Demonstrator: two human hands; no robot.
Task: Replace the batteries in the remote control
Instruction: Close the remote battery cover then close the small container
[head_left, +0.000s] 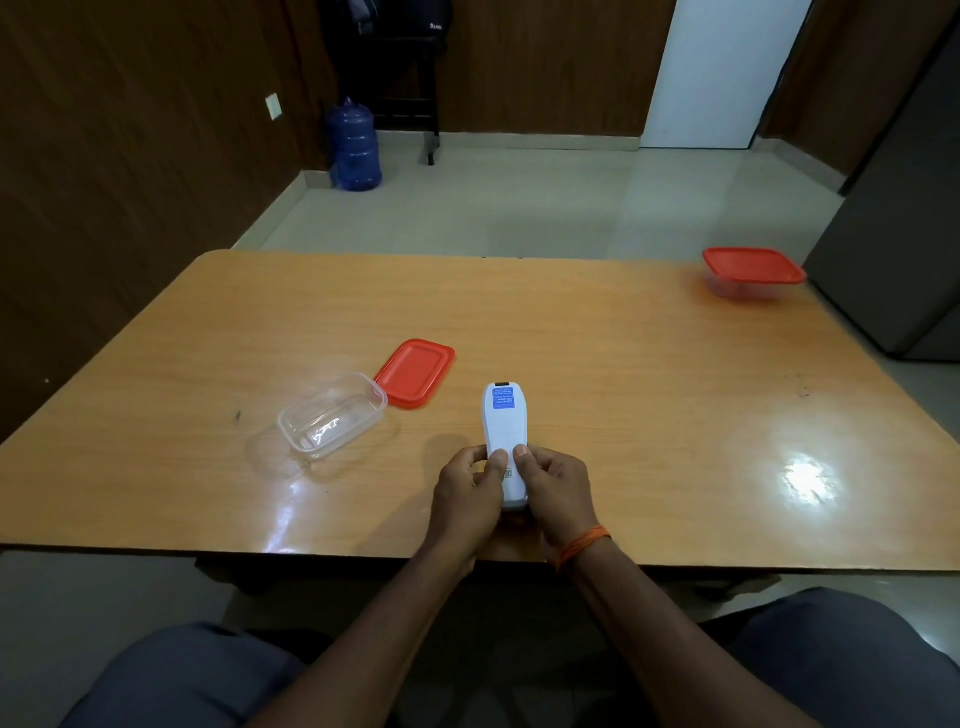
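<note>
A white remote control (502, 426) lies face down near the table's front edge, its back up, with a blue label at the far end. My left hand (470, 493) and my right hand (553, 491) both grip its near end, thumbs pressed side by side on the back cover. The cover looks closed. No batteries are visible.
An empty clear plastic container (332, 415) stands left of the remote, its red lid (415, 371) lying beside it. A second container with a red lid (753, 270) stands at the far right corner of the wooden table (649, 389). A grey cabinet stands at the right.
</note>
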